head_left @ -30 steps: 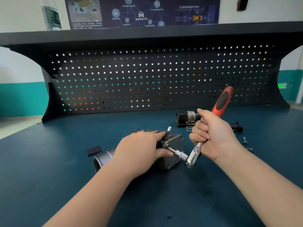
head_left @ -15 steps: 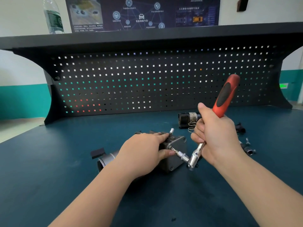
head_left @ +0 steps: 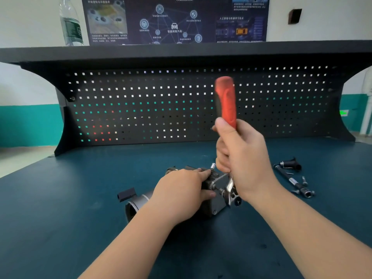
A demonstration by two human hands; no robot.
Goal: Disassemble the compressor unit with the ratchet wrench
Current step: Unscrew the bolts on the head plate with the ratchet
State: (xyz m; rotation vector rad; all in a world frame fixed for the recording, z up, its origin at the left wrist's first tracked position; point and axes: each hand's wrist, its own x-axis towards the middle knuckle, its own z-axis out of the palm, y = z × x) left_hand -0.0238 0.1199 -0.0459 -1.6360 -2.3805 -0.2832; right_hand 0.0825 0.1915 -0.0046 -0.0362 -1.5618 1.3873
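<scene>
Both hands [head_left: 244, 156] mid-bench [head_left: 60, 218] at compressor unit [head_left: 218, 196]; wide margins around

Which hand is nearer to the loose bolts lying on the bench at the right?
Right. The right hand grips the ratchet wrench above the compressor unit, on the bolts' side. The left hand holds the unit farther left.

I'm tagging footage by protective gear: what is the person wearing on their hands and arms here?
Nothing that shows. The left hand and right hand are bare, with no gloves, rings or watch visible. Both forearms are uncovered right down to the bottom edge of the picture, so no sleeve appears; anything worn higher up the arm is out of view.
</scene>
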